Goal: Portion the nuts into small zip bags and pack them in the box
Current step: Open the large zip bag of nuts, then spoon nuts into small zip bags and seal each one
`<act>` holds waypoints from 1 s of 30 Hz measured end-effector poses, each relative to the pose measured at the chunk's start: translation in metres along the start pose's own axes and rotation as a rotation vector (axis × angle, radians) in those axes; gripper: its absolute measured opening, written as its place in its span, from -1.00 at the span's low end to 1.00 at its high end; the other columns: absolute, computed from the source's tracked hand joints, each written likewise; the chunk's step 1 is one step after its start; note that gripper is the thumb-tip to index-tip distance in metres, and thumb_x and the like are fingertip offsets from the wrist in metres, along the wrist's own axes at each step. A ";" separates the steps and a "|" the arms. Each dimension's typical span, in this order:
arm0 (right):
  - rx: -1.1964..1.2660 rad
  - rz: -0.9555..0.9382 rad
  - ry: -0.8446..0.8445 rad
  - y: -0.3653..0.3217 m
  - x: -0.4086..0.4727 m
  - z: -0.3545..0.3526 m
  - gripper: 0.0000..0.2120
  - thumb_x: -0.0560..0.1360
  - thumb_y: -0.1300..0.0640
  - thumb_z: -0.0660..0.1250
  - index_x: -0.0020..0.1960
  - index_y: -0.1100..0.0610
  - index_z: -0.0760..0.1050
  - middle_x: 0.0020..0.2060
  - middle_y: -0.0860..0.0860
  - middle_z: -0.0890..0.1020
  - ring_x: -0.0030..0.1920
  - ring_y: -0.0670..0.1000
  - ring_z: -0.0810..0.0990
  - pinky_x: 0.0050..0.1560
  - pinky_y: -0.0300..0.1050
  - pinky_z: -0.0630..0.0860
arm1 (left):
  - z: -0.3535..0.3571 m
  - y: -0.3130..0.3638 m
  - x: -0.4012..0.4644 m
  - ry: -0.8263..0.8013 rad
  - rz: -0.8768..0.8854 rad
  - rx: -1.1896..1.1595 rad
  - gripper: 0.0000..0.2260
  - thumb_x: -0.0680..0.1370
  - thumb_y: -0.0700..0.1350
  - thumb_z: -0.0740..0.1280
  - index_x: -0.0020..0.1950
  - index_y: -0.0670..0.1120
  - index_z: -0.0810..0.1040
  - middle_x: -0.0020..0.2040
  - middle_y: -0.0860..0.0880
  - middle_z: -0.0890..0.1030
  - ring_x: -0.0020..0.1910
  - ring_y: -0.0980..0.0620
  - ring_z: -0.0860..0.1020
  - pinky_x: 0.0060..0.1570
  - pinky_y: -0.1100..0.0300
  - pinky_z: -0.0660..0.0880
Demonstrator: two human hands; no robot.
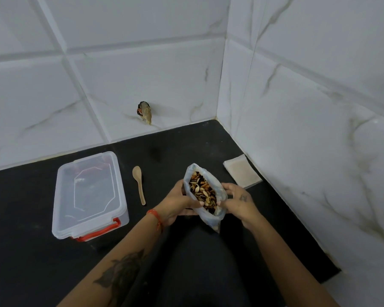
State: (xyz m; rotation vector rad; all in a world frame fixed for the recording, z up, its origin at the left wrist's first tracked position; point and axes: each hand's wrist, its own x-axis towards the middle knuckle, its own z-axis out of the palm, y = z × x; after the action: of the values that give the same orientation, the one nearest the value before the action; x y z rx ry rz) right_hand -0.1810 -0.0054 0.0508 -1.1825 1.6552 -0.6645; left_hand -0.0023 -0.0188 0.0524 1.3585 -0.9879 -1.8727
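A clear plastic bag [217, 214] full of mixed nuts [201, 191] stands open-mouthed above the black counter. My left hand [179, 201] grips its left rim and my right hand [237, 201] grips its right rim, holding the mouth spread wide. Left of the hands lies a small wooden spoon [139, 182]. Farther left sits a clear lidded box [89, 196] with red clasps, its lid on. A flat stack of small zip bags [242, 170] lies by the right wall.
The black counter [42, 262] fits into a corner of white marble-look tiled walls [297, 107] at the back and right. A stub of covered wires [145, 112] sticks out of the back wall above the counter.
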 end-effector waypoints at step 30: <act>-1.069 -0.381 -0.086 -0.041 0.140 -0.071 -0.61 0.46 0.37 0.28 0.22 0.09 0.54 0.18 0.08 0.58 0.14 0.12 0.56 0.21 -0.01 0.48 | -0.017 -0.071 0.026 0.390 0.552 1.434 -0.20 0.46 0.43 -0.27 0.48 -0.01 0.27 0.51 -0.01 0.22 0.52 0.01 0.05 0.45 0.08 -0.17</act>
State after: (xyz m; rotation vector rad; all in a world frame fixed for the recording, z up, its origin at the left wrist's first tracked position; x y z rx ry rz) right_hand -0.2398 -0.1563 0.0585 -2.2706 1.7429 0.1351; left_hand 0.0028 -0.0064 -0.0241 1.7193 -2.3064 -0.2620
